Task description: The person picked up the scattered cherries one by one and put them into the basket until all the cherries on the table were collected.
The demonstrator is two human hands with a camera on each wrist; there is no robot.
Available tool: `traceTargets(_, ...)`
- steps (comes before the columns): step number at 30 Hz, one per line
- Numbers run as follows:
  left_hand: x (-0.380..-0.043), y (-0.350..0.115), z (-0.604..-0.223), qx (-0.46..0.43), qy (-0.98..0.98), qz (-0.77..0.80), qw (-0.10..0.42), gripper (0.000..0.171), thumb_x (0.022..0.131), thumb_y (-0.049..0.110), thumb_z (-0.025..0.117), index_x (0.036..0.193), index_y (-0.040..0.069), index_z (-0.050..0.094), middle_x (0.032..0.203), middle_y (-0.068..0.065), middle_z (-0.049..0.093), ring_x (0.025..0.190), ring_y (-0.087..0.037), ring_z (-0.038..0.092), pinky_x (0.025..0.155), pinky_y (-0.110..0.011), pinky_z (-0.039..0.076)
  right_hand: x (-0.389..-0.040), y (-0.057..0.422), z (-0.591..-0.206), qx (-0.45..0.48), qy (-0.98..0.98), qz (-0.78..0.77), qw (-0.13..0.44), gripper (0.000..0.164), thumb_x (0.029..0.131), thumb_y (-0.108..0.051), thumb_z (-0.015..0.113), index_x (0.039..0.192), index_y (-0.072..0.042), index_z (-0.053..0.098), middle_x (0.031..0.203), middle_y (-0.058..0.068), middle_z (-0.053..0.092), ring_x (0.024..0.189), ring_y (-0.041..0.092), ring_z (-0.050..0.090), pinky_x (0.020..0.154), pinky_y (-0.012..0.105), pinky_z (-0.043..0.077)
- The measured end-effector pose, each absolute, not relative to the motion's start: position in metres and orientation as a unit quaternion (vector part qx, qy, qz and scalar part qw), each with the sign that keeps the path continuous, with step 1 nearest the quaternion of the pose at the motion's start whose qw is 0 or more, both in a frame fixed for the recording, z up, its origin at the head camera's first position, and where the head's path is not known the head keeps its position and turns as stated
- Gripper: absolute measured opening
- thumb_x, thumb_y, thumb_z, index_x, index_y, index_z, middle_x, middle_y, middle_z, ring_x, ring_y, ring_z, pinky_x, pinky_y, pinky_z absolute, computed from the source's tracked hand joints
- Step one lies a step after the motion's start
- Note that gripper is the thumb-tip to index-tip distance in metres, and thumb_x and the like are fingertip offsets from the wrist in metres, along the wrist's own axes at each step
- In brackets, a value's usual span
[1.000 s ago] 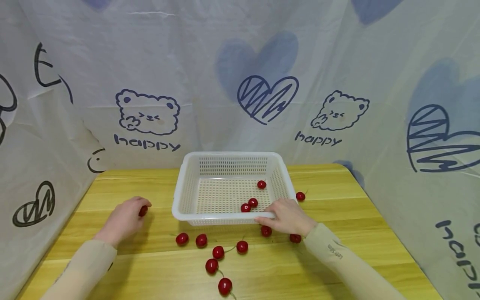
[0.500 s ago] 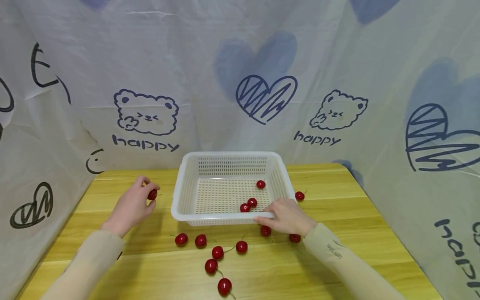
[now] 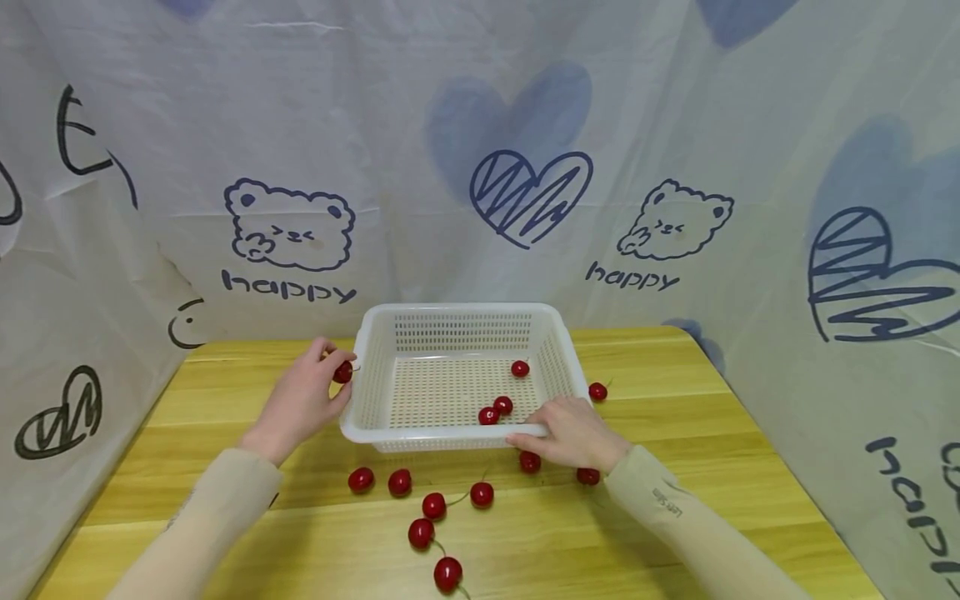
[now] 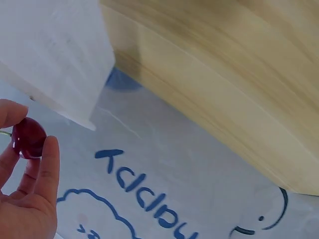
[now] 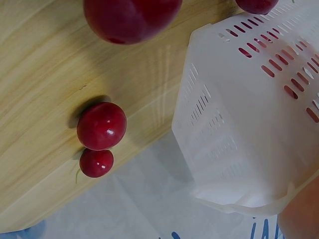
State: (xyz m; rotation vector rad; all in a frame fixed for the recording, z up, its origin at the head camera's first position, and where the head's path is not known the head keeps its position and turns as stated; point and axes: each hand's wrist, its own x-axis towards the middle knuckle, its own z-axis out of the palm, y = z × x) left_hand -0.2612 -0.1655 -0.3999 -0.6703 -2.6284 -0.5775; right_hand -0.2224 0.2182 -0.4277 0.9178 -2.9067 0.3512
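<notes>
A dark red cherry (image 3: 342, 372) with a thin stem is pinched between the fingertips and thumb of my left hand (image 3: 303, 400), just outside the left rim of the white plastic basket (image 3: 442, 434). The left wrist view shows the same cherry (image 4: 29, 138) held above table height beside the basket wall (image 4: 55, 59). At the basket's near right corner my right hand (image 3: 573, 435) grips the rim, thumb along the front edge. Inside the basket lie a cherry (image 3: 520, 368) toward the back and two touching cherries (image 3: 496, 410) near the front.
Several cherries (image 3: 422, 533) are scattered on the wooden table (image 3: 315, 533) in front of the basket. Another cherry (image 3: 597, 392) sits right of it, and two more cherries (image 3: 530, 462) (image 3: 588, 476) lie by my right hand. A printed cloth (image 3: 420, 250) hangs behind the table.
My left hand has carried its cherry from the table's left side, rightward and away from me, up to the basket's left rim. My right hand and the basket have stayed put.
</notes>
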Motion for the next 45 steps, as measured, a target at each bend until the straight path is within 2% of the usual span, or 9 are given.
traceTargets(12, -0.267, -0.128, -0.4, -0.269, -0.916, -0.2, 0.219, 0.034, 0.083, 0.017, 0.068, 0.114, 0.006, 0.06, 0.102, -0.008, 0.055, 0.08, -0.02, 0.058, 0.067, -0.035, 0.054, -0.222, 0.218, -0.429, 0.301, -0.945, 0.122, 0.039, 0.048, 0.088, -0.068, 0.042, 0.057, -0.033, 0.052, 0.045, -0.017, 0.034, 0.042, 0.002, 0.033, 0.039, 0.02, 0.026)
traceTargets(18, -0.267, -0.113, -0.407, -0.274, -0.919, -0.193, 0.206, 0.033, 0.086, 0.021, 0.065, 0.116, 0.006, 0.059, 0.104, -0.007, 0.056, 0.082, -0.02, 0.056, 0.068, -0.036, 0.053, -0.224, 0.217, -0.429, 0.302, -0.944, 0.122, 0.042, 0.047, 0.088, -0.068, 0.042, 0.058, -0.033, 0.054, 0.044, -0.017, 0.034, 0.042, 0.002, 0.033, 0.038, 0.02, 0.026)
traceTargets(27, -0.263, -0.101, -0.417, -0.258, -0.932, -0.184, 0.178, 0.04, 0.089, 0.027, 0.062, 0.122, 0.005, 0.055, 0.111, -0.012, 0.059, 0.097, -0.029, 0.057, 0.083, -0.046, 0.05, -0.224, 0.218, -0.43, 0.303, -0.944, 0.123, 0.037, 0.047, 0.088, -0.068, 0.042, 0.06, -0.033, 0.056, 0.045, -0.017, 0.036, 0.042, 0.002, 0.034, 0.038, 0.02, 0.027)
traceTargets(33, -0.266, -0.097, -0.423, -0.257, -0.933, -0.189, 0.169, 0.042, 0.09, 0.029, 0.06, 0.122, 0.002, 0.055, 0.113, -0.013, 0.061, 0.101, -0.031, 0.056, 0.087, -0.048, 0.047, -0.224, 0.218, -0.431, 0.3, -0.945, 0.122, 0.039, 0.048, 0.087, -0.069, 0.042, 0.061, -0.032, 0.058, 0.044, -0.017, 0.037, 0.041, 0.002, 0.034, 0.037, 0.02, 0.027)
traceTargets(41, -0.268, -0.096, -0.427, -0.248, -0.938, -0.195, 0.142, 0.047, 0.091, 0.036, 0.057, 0.122, 0.001, 0.057, 0.111, -0.015, 0.065, 0.102, -0.033, 0.058, 0.09, -0.048, 0.046, -0.224, 0.219, -0.432, 0.301, -0.946, 0.116, 0.042, 0.047, 0.087, -0.069, 0.042, 0.063, -0.033, 0.06, 0.045, -0.017, 0.039, 0.043, 0.002, 0.035, 0.038, 0.02, 0.028)
traceTargets(45, -0.268, -0.095, -0.428, -0.247, -0.938, -0.2, 0.137, 0.045, 0.091, 0.037, 0.058, 0.118, 0.001, 0.059, 0.099, -0.009, 0.067, 0.097, -0.031, 0.06, 0.089, -0.048, 0.047, -0.224, 0.22, -0.432, 0.299, -0.946, 0.121, 0.041, 0.047, 0.087, -0.069, 0.042, 0.062, -0.032, 0.059, 0.046, -0.017, 0.039, 0.042, 0.002, 0.035, 0.038, 0.02, 0.028)
